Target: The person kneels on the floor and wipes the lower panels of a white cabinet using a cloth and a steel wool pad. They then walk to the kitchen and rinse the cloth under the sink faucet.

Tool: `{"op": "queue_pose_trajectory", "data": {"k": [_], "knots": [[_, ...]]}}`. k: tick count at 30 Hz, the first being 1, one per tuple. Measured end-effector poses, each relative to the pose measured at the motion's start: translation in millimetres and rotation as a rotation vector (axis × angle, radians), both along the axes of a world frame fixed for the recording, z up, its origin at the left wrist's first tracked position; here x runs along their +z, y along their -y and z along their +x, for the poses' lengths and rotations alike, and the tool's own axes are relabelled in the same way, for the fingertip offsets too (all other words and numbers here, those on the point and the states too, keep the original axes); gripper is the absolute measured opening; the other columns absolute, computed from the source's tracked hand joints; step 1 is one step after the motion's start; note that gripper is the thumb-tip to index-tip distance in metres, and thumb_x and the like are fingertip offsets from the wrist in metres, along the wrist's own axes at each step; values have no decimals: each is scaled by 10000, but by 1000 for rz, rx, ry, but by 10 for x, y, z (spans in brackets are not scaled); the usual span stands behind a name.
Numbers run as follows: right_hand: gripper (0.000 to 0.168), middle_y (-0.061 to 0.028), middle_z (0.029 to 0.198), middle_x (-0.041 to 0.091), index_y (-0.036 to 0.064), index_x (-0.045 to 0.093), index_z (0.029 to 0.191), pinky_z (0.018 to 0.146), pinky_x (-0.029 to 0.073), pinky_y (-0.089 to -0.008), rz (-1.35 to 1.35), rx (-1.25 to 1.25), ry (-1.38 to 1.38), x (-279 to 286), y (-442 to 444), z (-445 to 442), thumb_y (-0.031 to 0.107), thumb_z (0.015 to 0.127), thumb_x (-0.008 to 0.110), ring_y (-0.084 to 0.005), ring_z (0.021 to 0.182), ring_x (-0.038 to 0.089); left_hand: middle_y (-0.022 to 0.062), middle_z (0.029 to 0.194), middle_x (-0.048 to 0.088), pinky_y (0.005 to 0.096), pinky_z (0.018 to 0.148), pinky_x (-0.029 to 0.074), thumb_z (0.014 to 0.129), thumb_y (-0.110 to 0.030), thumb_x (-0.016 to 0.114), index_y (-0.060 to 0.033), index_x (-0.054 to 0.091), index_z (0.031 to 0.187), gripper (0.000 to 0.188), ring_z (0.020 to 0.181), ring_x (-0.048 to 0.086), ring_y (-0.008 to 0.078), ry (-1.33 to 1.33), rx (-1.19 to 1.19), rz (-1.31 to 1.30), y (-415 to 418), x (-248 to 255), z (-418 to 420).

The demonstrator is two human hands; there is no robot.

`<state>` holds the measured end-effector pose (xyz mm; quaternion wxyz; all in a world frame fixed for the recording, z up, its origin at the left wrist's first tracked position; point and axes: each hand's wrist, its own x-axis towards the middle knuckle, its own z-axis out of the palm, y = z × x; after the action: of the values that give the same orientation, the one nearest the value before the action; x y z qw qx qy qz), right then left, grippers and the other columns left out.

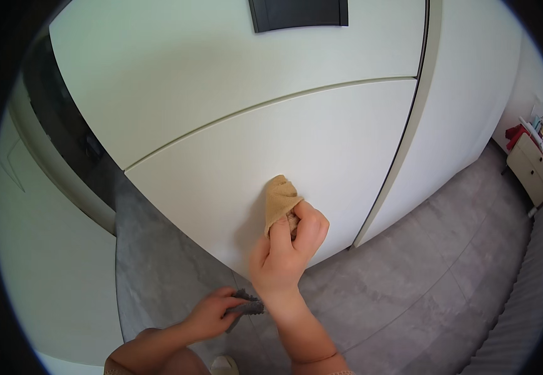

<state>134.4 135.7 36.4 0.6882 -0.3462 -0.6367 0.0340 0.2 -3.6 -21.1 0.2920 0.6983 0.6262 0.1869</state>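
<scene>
In my right hand point(287, 248) is a bunched tan cloth point(281, 197), pressed to the lower part of a white panel door point(337, 150). The cloth's folds stick up past my fingertips, and part of it is hidden in the grip. Lower and to the left, my left hand point(212, 311) pinches a folded dark grey cloth point(249, 304) with a scalloped edge. That cloth hangs above the floor, apart from the door. A horizontal groove point(271, 101) crosses the door above my right hand.
A black panel point(299, 14) is set in the upper door. Grey tiled floor point(407, 262) runs below. At right stands a small cream drawer cabinet point(529, 166) with items on top, near a grey pleated fabric edge point(506, 323). On the left, a dark opening point(72, 122) borders a pale panel point(55, 272).
</scene>
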Motion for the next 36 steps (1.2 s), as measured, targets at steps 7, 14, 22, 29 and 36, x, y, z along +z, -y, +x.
{"op": "queue_pose_trajectory", "data": {"k": [7, 14, 22, 29, 36], "knots": [[253, -196, 1113, 518, -34, 584, 890, 773, 392, -423, -1, -35, -17, 19, -51, 23, -120, 654, 560, -343, 937, 441, 130, 997, 586, 382, 732, 484, 851, -64, 620, -90, 670, 1121, 276, 878, 584, 312, 7, 14, -71, -10, 137, 8], [227, -190, 1110, 515, -40, 578, 873, 766, 397, -409, -12, -30, -10, 29, -40, 28, -128, 664, 566, -341, 940, 442, 127, 997, 590, 387, 721, 485, 842, -53, 619, -87, 666, 1124, 288, 869, 588, 309, 4, -6, -32, 43, 104, 0], [248, -186, 1107, 507, -37, 587, 879, 763, 404, -412, 7, -28, -12, 65, -60, 69, -134, 651, 569, -347, 944, 441, 132, 993, 587, 391, 737, 482, 839, -56, 624, -85, 667, 1119, 284, 862, 585, 318, 14, -1, -20, -9, 81, 23], [230, -186, 1113, 504, -38, 596, 881, 764, 404, -413, -33, -13, -15, 90, -12, 53, -121, 667, 580, -348, 944, 441, 137, 974, 583, 403, 724, 475, 832, -66, 634, -75, 672, 1107, 278, 854, 578, 328, 24, 0, 19, -10, 26, 15], [235, -185, 1108, 512, -42, 595, 902, 767, 402, -411, -30, 7, 18, 57, 0, 83, -115, 680, 580, -339, 940, 449, 134, 935, 572, 404, 722, 472, 831, -77, 637, -68, 669, 1094, 265, 861, 569, 322, -2, -9, 33, 3, -119, 21]]}}
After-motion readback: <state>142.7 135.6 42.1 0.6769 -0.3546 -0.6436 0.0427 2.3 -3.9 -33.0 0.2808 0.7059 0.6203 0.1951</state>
